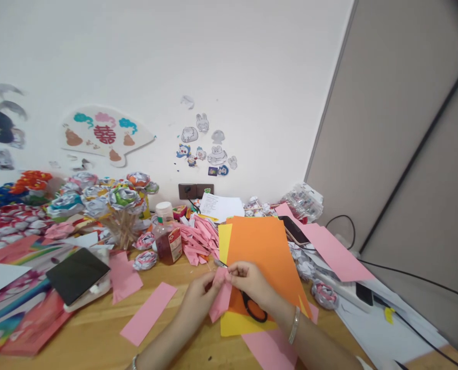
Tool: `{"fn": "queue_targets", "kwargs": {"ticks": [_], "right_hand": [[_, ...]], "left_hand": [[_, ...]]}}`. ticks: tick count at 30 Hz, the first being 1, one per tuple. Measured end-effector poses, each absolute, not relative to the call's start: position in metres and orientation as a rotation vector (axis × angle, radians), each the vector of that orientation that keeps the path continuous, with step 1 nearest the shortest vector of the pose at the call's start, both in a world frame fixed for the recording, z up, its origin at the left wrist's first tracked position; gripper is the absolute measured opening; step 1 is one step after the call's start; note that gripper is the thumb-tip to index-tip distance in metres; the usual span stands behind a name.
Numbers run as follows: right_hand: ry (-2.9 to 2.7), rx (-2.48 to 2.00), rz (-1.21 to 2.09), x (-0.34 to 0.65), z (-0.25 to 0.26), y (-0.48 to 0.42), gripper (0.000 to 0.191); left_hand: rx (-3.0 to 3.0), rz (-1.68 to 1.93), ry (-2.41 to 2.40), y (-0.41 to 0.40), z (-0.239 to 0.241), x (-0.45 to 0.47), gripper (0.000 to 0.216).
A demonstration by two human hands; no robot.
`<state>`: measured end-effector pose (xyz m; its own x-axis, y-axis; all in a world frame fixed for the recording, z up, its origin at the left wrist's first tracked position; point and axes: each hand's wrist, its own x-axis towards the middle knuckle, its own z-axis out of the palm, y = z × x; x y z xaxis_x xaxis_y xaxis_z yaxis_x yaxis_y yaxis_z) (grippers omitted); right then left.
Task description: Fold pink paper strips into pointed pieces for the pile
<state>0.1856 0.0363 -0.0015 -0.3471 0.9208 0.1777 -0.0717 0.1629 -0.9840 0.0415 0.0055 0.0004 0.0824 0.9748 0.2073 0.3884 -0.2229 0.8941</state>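
Currently, the left hand (200, 298) and the right hand (252, 282) are pinching the small folded pink paper strip (220, 302) between closed fingertips, just above the flat orange card sheet (263, 246); aligning its edges before pressing is likely giving a cleaner crease.

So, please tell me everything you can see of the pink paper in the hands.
The pink paper is a small strip, thin and matte like craft paper, and it looks folded. Both hands pinch its upper end: the left hand on one side, the right hand on the other. It hangs down slightly tilted in front of the orange sheet and the yellow sheet. Its lower end is free.
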Motion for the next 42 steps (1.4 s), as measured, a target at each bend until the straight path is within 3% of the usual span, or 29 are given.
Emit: {"fn": "queue_targets", "kwargs": {"ticks": [7,30,42], "right_hand": [[-1.666,-0.878,1.062,0.187,-0.003,0.037,0.014],[-1.407,-0.839,1.320,0.180,-0.015,0.035,0.022],[-1.466,-0.870,1.233,0.178,-0.016,0.033,0.028]], "left_hand": [[1.710,1.150,1.455,0.008,-0.002,0.039,0.031],[1.634,1.123,1.447,0.005,0.000,0.043,0.035],[1.688,1.055,1.405,0.003,0.003,0.046,0.030]]}}
